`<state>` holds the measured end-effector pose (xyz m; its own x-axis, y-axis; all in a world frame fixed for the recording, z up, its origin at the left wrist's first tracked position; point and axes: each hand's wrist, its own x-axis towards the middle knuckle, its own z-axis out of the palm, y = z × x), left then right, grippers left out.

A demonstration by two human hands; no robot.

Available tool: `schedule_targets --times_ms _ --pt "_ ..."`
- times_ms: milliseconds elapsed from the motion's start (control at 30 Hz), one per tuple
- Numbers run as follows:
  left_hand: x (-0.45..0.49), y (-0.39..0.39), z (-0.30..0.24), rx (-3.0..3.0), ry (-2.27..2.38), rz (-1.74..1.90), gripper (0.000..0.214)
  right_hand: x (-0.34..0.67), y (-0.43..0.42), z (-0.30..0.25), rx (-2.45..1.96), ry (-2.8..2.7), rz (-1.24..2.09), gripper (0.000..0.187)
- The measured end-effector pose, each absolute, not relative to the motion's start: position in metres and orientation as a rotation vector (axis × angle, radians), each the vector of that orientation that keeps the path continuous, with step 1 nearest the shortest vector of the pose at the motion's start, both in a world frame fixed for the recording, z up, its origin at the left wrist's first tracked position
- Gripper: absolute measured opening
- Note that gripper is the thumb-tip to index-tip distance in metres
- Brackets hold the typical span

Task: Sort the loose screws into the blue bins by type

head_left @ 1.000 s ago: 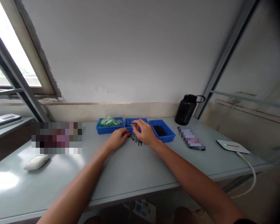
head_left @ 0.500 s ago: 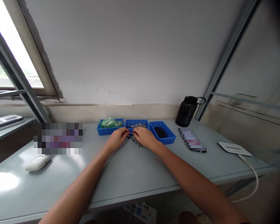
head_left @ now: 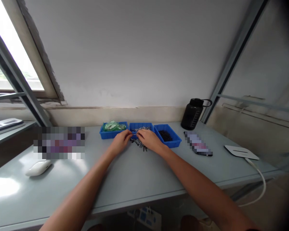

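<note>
My left hand [head_left: 123, 138] and my right hand [head_left: 146, 138] meet in front of the middle blue bin [head_left: 141, 125], fingers closed in a pinch. Between their fingertips runs a thin silvery metal pin [head_left: 134, 134], mostly covered by the fingers. Just below the hands lies a small heap of similar pins with black ends [head_left: 139, 143], partly hidden by my right hand. Loose silvery pins [head_left: 144, 128] fill part of the middle bin. To its right, another blue bin [head_left: 174, 141] holds small black pieces [head_left: 165, 135]. The left blue bin [head_left: 105, 136] contains a green plastic bag [head_left: 113, 126].
A black bottle [head_left: 191, 116] stands at the back right, near a phone [head_left: 197, 143] and a white flat pad [head_left: 240, 152] with a cable. On the left are a white mouse [head_left: 39, 168] and a pixelated item [head_left: 62, 142]. Metal posts flank the table [head_left: 139, 179].
My fingertips have drawn slightly apart, and a thin metal pin now shows between them. The bins and the heap stay in place; the view has shifted a little.
</note>
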<state>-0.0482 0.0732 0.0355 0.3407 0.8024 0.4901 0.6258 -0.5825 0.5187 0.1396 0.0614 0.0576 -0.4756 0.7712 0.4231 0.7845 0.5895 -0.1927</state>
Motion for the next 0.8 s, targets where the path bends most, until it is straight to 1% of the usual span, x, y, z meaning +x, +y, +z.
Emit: schedule_targets --times_ms 233,533,800 --pt "-0.048 0.072 0.039 2.295 1.311 1.166 0.019 0.141 0.062 0.061 -1.249 -2.335 -0.012 0.027" --pt "-0.041 0.066 0.044 2.245 1.226 1.211 0.018 0.133 0.061 0.048 -1.197 -2.461 0.064 0.022" --pt "-0.048 0.072 0.044 2.229 1.296 1.227 0.019 0.146 0.068 0.059 -1.136 -2.344 0.029 0.024"
